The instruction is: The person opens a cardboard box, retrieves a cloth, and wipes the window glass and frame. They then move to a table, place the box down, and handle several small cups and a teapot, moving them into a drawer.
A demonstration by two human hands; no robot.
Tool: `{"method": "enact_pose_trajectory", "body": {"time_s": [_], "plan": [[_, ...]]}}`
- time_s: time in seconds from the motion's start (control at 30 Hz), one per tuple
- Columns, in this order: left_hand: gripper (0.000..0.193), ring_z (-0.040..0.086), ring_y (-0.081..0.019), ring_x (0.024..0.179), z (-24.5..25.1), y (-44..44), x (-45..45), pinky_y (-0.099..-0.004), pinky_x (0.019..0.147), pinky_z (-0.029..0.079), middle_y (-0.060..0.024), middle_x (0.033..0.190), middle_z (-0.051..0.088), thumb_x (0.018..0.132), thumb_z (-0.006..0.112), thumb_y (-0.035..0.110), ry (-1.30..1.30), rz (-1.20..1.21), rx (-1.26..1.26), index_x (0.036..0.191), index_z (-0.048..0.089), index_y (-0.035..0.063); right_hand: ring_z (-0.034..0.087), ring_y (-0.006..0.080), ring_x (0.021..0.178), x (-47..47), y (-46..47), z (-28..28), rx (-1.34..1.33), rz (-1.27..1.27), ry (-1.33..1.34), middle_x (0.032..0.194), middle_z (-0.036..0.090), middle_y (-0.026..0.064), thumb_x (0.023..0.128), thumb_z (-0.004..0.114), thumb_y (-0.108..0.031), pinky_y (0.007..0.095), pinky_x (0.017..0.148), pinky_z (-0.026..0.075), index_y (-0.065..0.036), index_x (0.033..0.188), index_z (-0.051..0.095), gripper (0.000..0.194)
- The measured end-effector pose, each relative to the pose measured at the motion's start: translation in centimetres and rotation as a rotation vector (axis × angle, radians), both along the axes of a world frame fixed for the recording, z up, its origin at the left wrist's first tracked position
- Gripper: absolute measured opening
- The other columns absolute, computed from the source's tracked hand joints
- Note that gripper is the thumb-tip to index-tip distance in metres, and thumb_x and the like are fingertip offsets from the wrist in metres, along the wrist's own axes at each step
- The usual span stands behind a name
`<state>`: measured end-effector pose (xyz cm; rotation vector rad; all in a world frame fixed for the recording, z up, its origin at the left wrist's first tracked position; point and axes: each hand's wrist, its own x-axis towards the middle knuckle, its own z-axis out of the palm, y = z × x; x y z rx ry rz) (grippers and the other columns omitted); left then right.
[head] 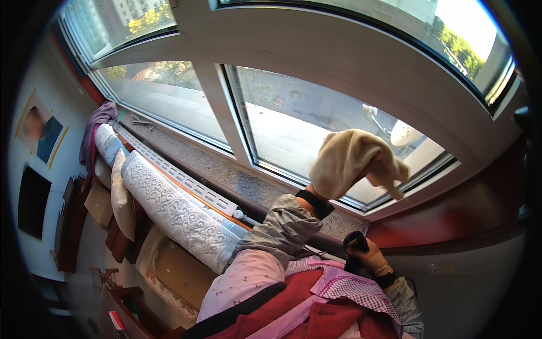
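My left hand (318, 190) is raised in front of the lower window pane (279, 123), mostly hidden under a beige cloth (353, 159). The cloth is bunched over the fingers, and one end hangs to the right. Whether it touches the glass I cannot tell. A black band (315, 204) circles the left wrist. Lower down, close to my body and above the sill's right end, my right hand (374, 256) is closed around a black object (355, 241). Its kind is unclear. Another black band (386, 279) is on that wrist.
A granite sill (250, 186) runs below the white window frame (211, 101). Along it stand a white slotted radiator cover (178, 169) and a patterned pale padded cover (178, 207). A dark red curved panel (440, 212) borders the right. Cardboard (186, 271) and wooden furniture (131, 309) are at lower left.
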<state>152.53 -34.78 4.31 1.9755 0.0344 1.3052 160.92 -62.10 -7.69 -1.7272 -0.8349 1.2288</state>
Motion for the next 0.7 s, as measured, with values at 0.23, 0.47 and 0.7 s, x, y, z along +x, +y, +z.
{"method": "enact_pose_trajectory", "body": {"time_s": [0.23, 0.47, 0.7], "plan": [[0.059, 0.05, -0.0363, 0.115, -2.4, 9.7, -5.9, -0.053, 0.098, 0.045, -0.0212, 0.119, 0.049, 0.086, 0.073, 0.034, -0.071, 0.813, -0.065, 0.126, 0.048, -0.0026, 0.061, 0.0111, 0.088, -1.5, 1.2, 2.3, -0.11, -0.045, 0.075, 0.095, 0.068, 0.0001, 0.082, 0.077, -0.013, 0.0278, 0.08, 0.05, -0.006, 0.105, 0.068, 0.026], [0.067, 0.046, -0.0238, 0.122, -5.4, 15.1, 1.0, -0.0406, 0.105, 0.039, -0.0144, 0.135, 0.045, 0.096, 0.056, 0.047, -0.707, 0.031, -0.462, 0.143, 0.033, 0.0054, 0.061, 0.0109, 0.089, -2.2, 1.7, 1.7, -0.099, -0.055, 0.124, 0.095, 0.067, -0.0005, 0.082, 0.077, -0.013, 0.0276, 0.081, 0.05, -0.006, 0.105, 0.067, 0.026], [0.037, 0.059, -0.021, 0.098, -3.3, 7.6, 0.0, -0.0345, 0.083, 0.049, -0.0064, 0.107, 0.06, 0.096, 0.059, 0.031, -0.133, 0.068, -0.195, 0.122, 0.052, 0.0043, 0.061, 0.0111, 0.089, -2.7, 2.2, 1.9, -0.073, -0.005, 0.066, 0.096, 0.067, -0.0003, 0.082, 0.078, -0.014, 0.0273, 0.082, 0.049, -0.006, 0.106, 0.068, 0.028]]}}
